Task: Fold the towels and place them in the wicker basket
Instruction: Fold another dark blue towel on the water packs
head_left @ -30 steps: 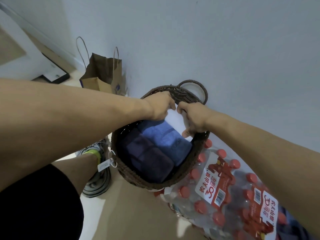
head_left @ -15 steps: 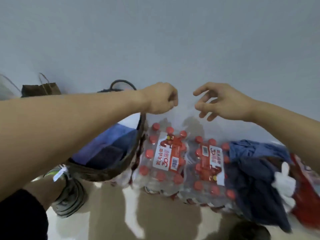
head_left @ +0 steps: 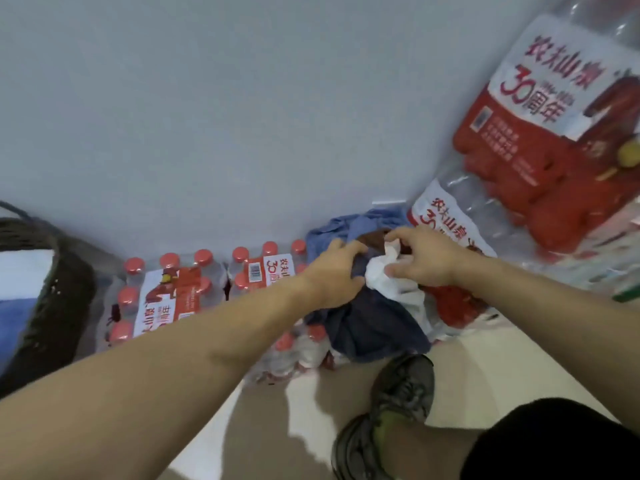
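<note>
I see the towels in a loose heap on top of the shrink-wrapped water bottle packs, against the wall; a white towel (head_left: 388,278) sits crumpled at the top of the heap, a dark navy towel (head_left: 374,327) hangs down the front below it, and a lighter blue towel (head_left: 349,230) lies at the back, touching the wall. My left hand (head_left: 334,271) rests on the heap with its fingers curled over the navy cloth, and the thumb presses at the edge of the white towel; it grips the fabric there. My right hand (head_left: 422,259) has its fingers bent down into the white towel and pinches its upper folds; the two hands sit just beside each other, with the white towel between them.

The wicker basket (head_left: 59,306) stands at the far left edge, well apart from the heap; I can make out white and blue cloth inside it, only partly in view. Between basket and heap lie the bottle packs (head_left: 180,296) with red caps and red-and-white labels; a larger pack (head_left: 540,133) leans tilted at the upper right. Below the heap, a grey shoe (head_left: 388,417) stands on the pale floor (head_left: 485,368); the grey wall (head_left: 242,116) fills the upper view.
</note>
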The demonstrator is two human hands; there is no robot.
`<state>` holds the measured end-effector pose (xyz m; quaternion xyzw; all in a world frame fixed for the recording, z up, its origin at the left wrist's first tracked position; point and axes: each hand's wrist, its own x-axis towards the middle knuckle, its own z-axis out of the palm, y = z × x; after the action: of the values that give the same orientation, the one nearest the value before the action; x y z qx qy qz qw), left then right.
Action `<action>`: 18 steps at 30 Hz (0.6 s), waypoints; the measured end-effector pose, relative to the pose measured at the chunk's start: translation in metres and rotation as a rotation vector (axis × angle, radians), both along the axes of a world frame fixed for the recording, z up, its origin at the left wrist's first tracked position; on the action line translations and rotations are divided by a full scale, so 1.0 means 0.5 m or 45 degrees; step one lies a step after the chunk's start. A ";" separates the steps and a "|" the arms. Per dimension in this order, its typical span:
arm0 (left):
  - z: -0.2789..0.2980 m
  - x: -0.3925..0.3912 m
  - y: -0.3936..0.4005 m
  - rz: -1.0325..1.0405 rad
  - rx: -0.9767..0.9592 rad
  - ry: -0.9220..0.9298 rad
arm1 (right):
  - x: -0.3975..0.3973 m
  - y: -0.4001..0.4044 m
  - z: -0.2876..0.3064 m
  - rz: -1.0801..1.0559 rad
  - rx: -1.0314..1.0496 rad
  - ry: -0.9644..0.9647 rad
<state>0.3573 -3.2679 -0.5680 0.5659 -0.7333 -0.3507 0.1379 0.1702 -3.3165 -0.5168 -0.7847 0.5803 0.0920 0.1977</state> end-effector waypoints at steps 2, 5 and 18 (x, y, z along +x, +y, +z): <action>-0.025 -0.037 -0.012 -0.015 -0.006 0.056 | -0.018 0.002 -0.027 0.026 0.095 0.004; -0.061 -0.063 -0.021 -0.031 -0.029 0.092 | -0.034 0.009 -0.067 -0.061 0.196 -0.069; -0.109 -0.036 -0.010 0.348 -0.174 0.071 | -0.052 -0.029 -0.056 -0.875 -0.459 -0.876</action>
<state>0.3392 -3.2729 -0.6224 0.6399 -0.6673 -0.2937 0.2429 0.1442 -3.3309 -0.5449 -0.5553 0.7126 -0.3429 0.2574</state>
